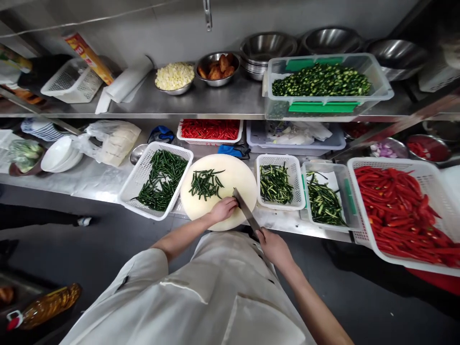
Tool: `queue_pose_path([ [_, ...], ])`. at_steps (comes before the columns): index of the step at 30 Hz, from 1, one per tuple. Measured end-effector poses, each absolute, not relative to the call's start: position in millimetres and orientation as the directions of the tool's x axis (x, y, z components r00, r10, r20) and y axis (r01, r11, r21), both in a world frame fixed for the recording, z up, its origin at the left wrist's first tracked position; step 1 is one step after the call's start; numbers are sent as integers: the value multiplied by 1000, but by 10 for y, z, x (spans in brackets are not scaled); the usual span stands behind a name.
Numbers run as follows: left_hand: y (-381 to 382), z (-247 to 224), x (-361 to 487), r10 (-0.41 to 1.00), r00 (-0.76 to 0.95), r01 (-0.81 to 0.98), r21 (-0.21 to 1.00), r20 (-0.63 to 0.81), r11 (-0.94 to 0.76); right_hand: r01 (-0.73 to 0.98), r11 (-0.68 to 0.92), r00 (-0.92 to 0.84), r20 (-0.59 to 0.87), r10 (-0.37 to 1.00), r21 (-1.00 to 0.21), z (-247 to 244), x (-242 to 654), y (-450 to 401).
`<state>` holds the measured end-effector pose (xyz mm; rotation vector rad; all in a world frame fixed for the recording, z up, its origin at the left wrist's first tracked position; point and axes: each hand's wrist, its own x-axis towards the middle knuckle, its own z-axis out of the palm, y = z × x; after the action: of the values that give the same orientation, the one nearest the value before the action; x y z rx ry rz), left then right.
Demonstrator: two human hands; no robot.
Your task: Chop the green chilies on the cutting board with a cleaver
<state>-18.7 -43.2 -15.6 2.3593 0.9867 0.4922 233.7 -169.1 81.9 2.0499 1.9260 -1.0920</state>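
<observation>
A round cream-coloured cutting board (192, 208) lies in front of me, with a small heap of slim green chili peppers (205, 184) on it. My left hand (224, 209) rests on the board's lower right part, fingers closed on a dark green chili pepper that is mostly hidden. Its fingertips are right by the tip of a long-bladed knife (247, 211). My right hand (275, 247) is wrapped round the knife's handle beyond the board's lower right edge. Left of the board, a white basket (125, 196) holds whole green chili peppers. On the right, a smaller basket (299, 184) contains split ones.
A clear tub (354, 223) of split green peppers and a large basket of red chili peppers (402, 211) stand farther right. The shelf (215, 103) above bears metal bowls and a tub (323, 108) of chopped green pieces. An oil bottle (50, 306) is at lower left.
</observation>
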Motion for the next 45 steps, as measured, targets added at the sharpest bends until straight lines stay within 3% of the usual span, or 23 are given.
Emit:
queue_pose_path([
  [9, -376, -134, -216, 713, 689, 510, 610, 132, -606, 879, -164, -139, -568, 811, -449, 927, 2560, -1701],
  [17, -325, -53, -221, 661, 729, 446, 609, 179, -656, 875, -146, -112, -486, 867, -462, 713, 2145, -1174],
  [21, -267, 101, -471, 665, 719, 515, 485, 204, -706, 838, -173, -96, -452, 887, -518, 721, 2161, -1250],
  [24, -219, 179, -720, 817, 531, 753, 317, 224, -576, 830, -179, -127, -493, 861, -527, 737, 2282, -1531],
  [27, -209, 161, -835, 858, 464, 829, 233, 219, -508, 834, -191, -162, -561, 812, -518, 754, 2397, -1740],
  [29, -246, 97, -793, 835, 515, 793, 263, 192, -550, 844, -206, -140, -574, 807, -495, 774, 2444, -1782],
  [33, -399, -84, -527, 731, 662, 608, 452, 165, -653, 898, -228, -37, -583, 812, -375, 841, 2450, -1734],
  [36, -473, -179, -345, 664, 725, 478, 559, 184, -677, 913, -199, -38, -560, 828, -355, 898, 2397, -1702],
  [45, -389, -212, -256, 655, 726, 468, 547, 211, -695, 945, -138, -60, -574, 816, -295, 1071, 2387, -1674],
])
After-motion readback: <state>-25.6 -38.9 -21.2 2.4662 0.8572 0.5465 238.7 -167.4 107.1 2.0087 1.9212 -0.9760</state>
